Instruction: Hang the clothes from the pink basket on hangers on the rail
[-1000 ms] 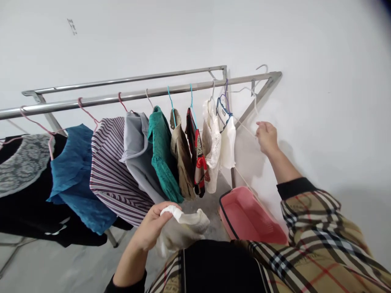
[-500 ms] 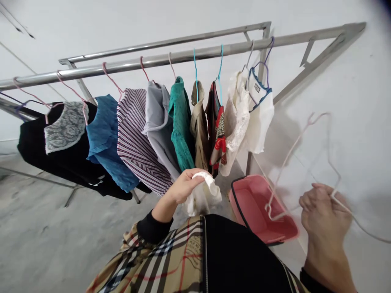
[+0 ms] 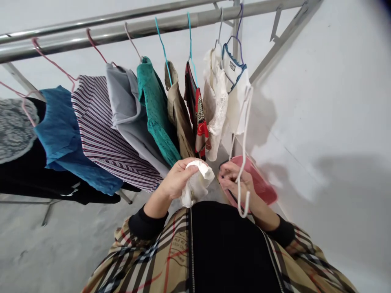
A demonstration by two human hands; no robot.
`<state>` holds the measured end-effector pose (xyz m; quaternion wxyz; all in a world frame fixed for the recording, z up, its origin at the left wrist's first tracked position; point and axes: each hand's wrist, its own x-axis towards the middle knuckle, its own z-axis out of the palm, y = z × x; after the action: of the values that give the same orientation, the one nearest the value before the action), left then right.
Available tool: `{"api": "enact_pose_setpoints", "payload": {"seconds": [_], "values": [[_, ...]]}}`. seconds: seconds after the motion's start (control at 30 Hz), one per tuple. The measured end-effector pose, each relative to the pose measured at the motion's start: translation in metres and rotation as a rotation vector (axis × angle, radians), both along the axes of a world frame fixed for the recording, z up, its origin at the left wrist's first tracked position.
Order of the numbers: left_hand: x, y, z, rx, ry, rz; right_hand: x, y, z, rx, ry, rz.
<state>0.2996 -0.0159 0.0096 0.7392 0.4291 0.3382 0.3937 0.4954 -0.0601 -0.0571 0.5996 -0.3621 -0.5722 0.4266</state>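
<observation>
Left hand [image 3: 175, 179]: fingers pinched on white garment [image 3: 198, 183] edge. Right hand [image 3: 240, 179]: fingers curled, holding hanger [image 3: 244, 146], hook down. Narrow gap between hands.

The right fingers [image 3: 229, 168] have brought the white hanger [image 3: 244, 148], hook [image 3: 240, 206] now pointing down, close to the white garment [image 3: 197, 185].

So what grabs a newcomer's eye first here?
Likely the bright green garment, hanging mid-row from the metal rail. Next, low in the middle, the left hand grips a bunched white cloth; to its right, the right hand has a white hanger, hook end down. Beyond that hand sits a pink basket.
</observation>
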Motion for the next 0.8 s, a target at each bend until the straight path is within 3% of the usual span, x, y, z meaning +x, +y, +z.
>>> {"api": "enact_pose_setpoints", "payload": {"seconds": [0.13, 0.27, 0.4, 0.53, 0.63, 0.7, 0.8], "values": [[0.0, -0.006, -0.002, 0.146, 0.056, -0.094, -0.017, 0.01, -0.002, 0.058, -0.034, 0.074], [-0.008, -0.003, -0.018, 0.256, 0.192, -0.106, -0.021, 0.006, 0.003, 0.005, -0.158, 0.054], [-0.015, 0.002, -0.042, 0.401, 0.432, 0.016, -0.02, -0.001, 0.01, -0.051, -0.273, -0.048], [-0.013, -0.005, -0.063, 0.712, 0.64, 0.292, -0.022, 0.0, 0.016, 0.003, -0.332, -0.075], [-0.01, -0.017, -0.074, 0.63, 0.55, 0.383, -0.025, 0.001, 0.017, 0.064, -0.392, -0.111], [-0.007, -0.024, -0.079, 0.55, 0.477, 0.32, -0.028, 0.002, 0.016, 0.084, -0.404, -0.11], [-0.005, -0.028, -0.084, 0.528, 0.518, 0.221, -0.03, 0.001, 0.015, 0.075, -0.387, -0.083]]}}
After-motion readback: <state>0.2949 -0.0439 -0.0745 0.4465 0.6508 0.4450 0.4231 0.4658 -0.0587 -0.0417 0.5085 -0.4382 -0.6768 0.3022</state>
